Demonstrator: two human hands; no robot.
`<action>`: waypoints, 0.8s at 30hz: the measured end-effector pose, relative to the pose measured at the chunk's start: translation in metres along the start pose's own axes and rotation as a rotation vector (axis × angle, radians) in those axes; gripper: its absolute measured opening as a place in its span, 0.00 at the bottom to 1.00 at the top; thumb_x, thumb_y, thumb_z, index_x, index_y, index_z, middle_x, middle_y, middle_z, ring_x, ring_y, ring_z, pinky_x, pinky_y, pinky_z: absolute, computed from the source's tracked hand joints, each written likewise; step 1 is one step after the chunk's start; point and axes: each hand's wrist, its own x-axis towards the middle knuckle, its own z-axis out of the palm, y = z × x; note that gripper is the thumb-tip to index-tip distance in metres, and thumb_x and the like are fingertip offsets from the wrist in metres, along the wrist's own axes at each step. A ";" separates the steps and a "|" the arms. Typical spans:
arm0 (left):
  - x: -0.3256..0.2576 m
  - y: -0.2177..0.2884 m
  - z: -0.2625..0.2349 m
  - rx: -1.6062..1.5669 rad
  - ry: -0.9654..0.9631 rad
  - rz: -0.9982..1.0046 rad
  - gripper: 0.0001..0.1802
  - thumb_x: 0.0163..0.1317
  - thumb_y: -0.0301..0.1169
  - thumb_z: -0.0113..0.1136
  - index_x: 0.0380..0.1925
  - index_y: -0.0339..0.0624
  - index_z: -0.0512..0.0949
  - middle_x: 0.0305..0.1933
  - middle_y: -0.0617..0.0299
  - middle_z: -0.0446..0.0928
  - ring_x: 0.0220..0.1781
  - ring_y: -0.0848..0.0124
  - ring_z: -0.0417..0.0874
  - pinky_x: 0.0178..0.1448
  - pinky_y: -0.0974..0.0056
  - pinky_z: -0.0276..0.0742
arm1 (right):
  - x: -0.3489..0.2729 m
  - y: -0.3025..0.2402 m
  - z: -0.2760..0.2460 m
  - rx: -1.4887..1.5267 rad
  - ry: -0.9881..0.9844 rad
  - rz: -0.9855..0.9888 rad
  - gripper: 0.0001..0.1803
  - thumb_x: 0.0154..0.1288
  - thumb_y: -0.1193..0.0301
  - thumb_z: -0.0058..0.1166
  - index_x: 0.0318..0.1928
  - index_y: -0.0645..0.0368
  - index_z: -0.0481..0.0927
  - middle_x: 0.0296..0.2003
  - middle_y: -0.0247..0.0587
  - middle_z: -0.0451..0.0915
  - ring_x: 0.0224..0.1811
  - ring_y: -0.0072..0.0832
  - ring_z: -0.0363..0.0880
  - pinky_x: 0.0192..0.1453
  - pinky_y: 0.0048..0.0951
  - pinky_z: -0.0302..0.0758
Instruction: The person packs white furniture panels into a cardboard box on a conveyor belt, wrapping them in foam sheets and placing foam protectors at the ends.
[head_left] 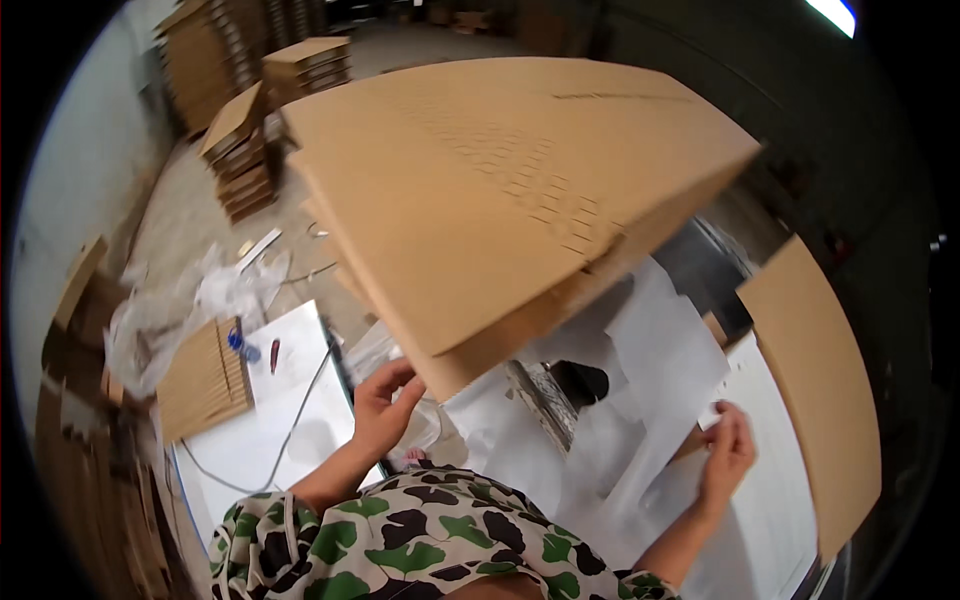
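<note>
Left hand (383, 405) has its grip curled shut on the near lower corner of the big cardboard sheet (480, 190), lifted and tilted over the table (262, 440). Right hand (727, 450), right of the sheet, pinches white paper (650, 370) (thin, crumpled stuff) below the sheet's lower edge.

Flat brown cartons (500, 190) stacked centre.

A broad stack of flat brown cardboard sheets (480, 190) filled the middle of the view, tilted, its near corner dipping toward six o'clock; rows of small punched slots crossed the top sheet. The left hand (383, 405) gripped that low corner from beneath. At four o'clock, the right hand (727, 452) pinched the edge of crumpled white paper (650, 370) hanging under the stack.
</note>
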 end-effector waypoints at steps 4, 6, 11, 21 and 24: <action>0.006 0.021 -0.023 0.272 0.158 0.250 0.16 0.54 0.26 0.61 0.44 0.36 0.76 0.40 0.58 0.78 0.41 0.72 0.77 0.47 0.69 0.71 | -0.033 -0.008 0.167 0.640 -0.483 0.267 0.21 0.69 0.61 0.40 0.54 0.63 0.69 0.46 0.42 0.75 0.41 0.28 0.75 0.44 0.29 0.73; 0.013 0.012 -0.023 0.321 0.185 0.257 0.19 0.54 0.30 0.63 0.46 0.38 0.75 0.43 0.59 0.77 0.45 0.71 0.76 0.47 0.68 0.71 | -0.036 0.057 0.227 0.914 -0.557 0.414 0.23 0.69 0.59 0.38 0.56 0.61 0.67 0.51 0.41 0.73 0.51 0.29 0.71 0.51 0.31 0.70; 0.039 -0.014 -0.047 0.054 0.239 -0.031 0.33 0.53 0.40 0.64 0.56 0.39 0.65 0.51 0.56 0.72 0.50 0.71 0.74 0.48 0.68 0.72 | -0.019 0.006 0.264 0.896 -0.763 0.142 0.21 0.63 0.60 0.47 0.53 0.57 0.69 0.45 0.38 0.74 0.45 0.31 0.73 0.49 0.31 0.72; 0.147 -0.159 -0.168 -0.151 0.365 -0.634 0.44 0.53 0.51 0.60 0.63 0.40 0.54 0.55 0.52 0.66 0.48 0.69 0.71 0.43 0.64 0.73 | -0.034 0.040 0.371 0.459 -0.615 0.560 0.22 0.63 0.59 0.47 0.53 0.56 0.69 0.45 0.38 0.74 0.45 0.32 0.72 0.49 0.32 0.72; 0.191 -0.174 -0.197 -0.195 0.248 -0.723 0.46 0.52 0.47 0.60 0.64 0.39 0.48 0.54 0.51 0.66 0.50 0.66 0.70 0.45 0.61 0.73 | -0.026 0.029 0.399 0.403 -0.502 0.593 0.22 0.63 0.58 0.47 0.53 0.56 0.69 0.45 0.38 0.74 0.45 0.32 0.72 0.50 0.32 0.72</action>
